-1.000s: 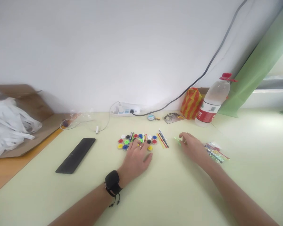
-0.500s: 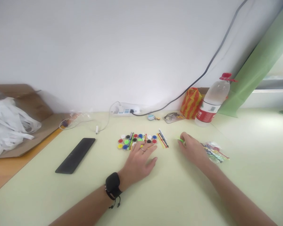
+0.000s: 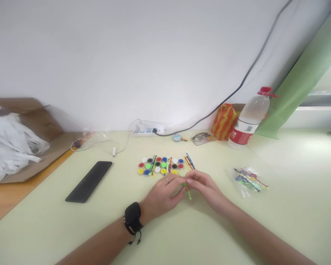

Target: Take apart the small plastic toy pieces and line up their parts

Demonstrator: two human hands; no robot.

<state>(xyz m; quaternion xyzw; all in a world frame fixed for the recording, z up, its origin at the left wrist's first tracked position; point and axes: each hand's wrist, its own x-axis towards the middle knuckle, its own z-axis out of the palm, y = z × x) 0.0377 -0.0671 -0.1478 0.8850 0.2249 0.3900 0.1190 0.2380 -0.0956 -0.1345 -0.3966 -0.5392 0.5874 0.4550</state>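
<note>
Left hand (image 3: 162,195) and right hand (image 3: 206,188) together at frame centre, both pinching the green stick (image 3: 188,193) between them; its long axis runs down-frame.

Bare table (image 3: 182,235) toward near edge. Buttons (image 3: 160,166) block ahead; phone (image 3: 88,176) left, bag (image 3: 248,179) right.

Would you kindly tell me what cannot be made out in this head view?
All in the head view.
The green stick: upper end hidden behind the fingers of the right hand; whether the left hand also grips it is unclear.
The bottle: label print too small to read.
The clear bag: its coloured contents blur together.
The white plastic bag: cut off by the left edge.
</note>
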